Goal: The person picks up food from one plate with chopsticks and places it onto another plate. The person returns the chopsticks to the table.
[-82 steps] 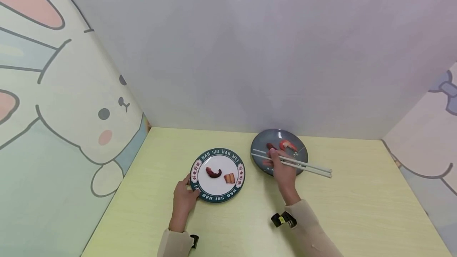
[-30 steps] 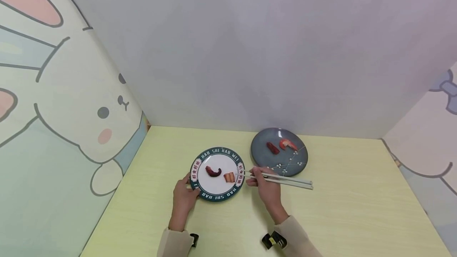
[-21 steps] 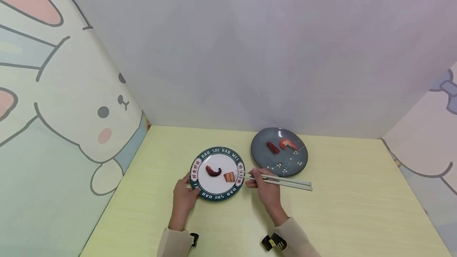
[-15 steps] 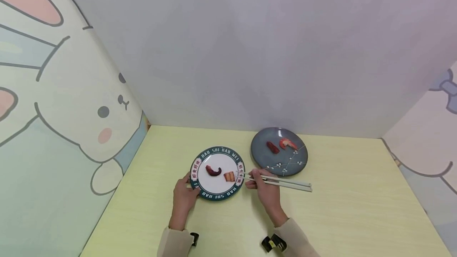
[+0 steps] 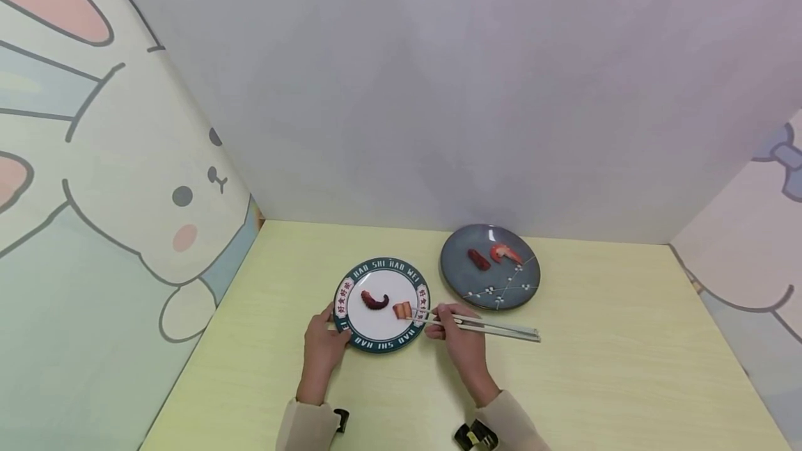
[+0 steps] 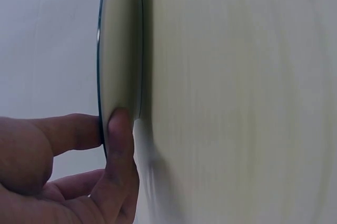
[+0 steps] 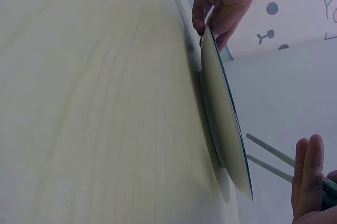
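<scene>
My left hand (image 5: 326, 348) pinches the lower left rim of a white plate with a green lettered border (image 5: 384, 345); in the left wrist view, thumb and finger lie on opposite faces of that rim. On the plate are a curled dark red octopus tentacle (image 5: 374, 301) and a striped piece like pork belly (image 5: 402, 310). My right hand (image 5: 464, 345) holds a pair of pale chopsticks (image 5: 501, 328) over the plate's right rim. Their slightly spread tips are at the pork piece's right side; whether they touch it I cannot tell. In the right wrist view the chopsticks (image 7: 271, 150) point at the plate.
Behind my right hand a grey-blue plate with painted blossoms (image 5: 457, 277) bears a dark red sausage-like piece (image 5: 479, 259) and a shrimp (image 5: 505, 253). A plain grey wall (image 5: 401, 124) stands at the back of the pale wooden table (image 5: 626, 339). Rabbit-patterned panels (image 5: 156, 179) flank it.
My right hand has moved with the chopsticks from above the grey-blue plate leftward and nearer to me. Lately the tips have shifted slightly to the pork piece. The left hand stays on the rim.
</scene>
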Tool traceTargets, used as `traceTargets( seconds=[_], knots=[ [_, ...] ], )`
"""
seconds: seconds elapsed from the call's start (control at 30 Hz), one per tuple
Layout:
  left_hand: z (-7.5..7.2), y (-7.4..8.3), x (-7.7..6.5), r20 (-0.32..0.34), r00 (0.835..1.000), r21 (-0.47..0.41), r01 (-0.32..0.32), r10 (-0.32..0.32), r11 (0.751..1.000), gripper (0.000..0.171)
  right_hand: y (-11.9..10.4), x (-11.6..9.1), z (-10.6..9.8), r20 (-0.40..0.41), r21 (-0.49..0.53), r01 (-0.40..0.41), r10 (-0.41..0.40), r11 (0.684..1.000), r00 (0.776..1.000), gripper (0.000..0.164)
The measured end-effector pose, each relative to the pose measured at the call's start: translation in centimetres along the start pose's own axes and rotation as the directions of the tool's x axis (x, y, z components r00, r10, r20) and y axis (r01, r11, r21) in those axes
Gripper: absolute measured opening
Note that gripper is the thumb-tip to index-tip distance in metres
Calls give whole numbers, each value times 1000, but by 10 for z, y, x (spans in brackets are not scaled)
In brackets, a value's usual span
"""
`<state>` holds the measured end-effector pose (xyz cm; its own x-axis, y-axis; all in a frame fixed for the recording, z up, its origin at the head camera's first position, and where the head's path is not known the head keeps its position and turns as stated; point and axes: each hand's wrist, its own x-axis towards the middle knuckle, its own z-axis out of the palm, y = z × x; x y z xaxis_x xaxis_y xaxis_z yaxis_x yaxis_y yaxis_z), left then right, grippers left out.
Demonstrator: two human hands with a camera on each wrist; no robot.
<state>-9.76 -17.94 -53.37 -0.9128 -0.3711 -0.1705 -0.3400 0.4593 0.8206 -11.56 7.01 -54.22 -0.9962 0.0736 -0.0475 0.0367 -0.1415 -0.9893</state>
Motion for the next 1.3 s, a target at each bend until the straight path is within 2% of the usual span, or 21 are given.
traceTargets(
  seconds=[0.43, 0.83, 1.03, 1.13, 1.3],
  knots=[
    [0, 2, -1, 10, 1000, -16, 2, -2, 1000, 73, 2, -4, 8, 13, -24, -11, 11, 1000, 1000, 27],
    [0, 0, 0, 4, 1000, -10, -1, 1, 1000, 73, 4, -6, 17, 63, -31, 39, -37, 999, 997, 24],
    [0, 1, -1, 11, 1000, -7, 10, -10, 1000, 73, 7, -7, 18, 27, -36, 59, -58, 998, 998, 22],
    [-1, 2, -1, 7, 1000, 0, 1, -1, 1000, 73, 7, -7, 18, 12, -35, 46, -45, 998, 999, 22],
    [-2, 3, -2, 7, 1000, -8, -18, 18, 1000, 74, 8, -7, 19, 36, -38, 7, -6, 999, 999, 23]
  ],
)
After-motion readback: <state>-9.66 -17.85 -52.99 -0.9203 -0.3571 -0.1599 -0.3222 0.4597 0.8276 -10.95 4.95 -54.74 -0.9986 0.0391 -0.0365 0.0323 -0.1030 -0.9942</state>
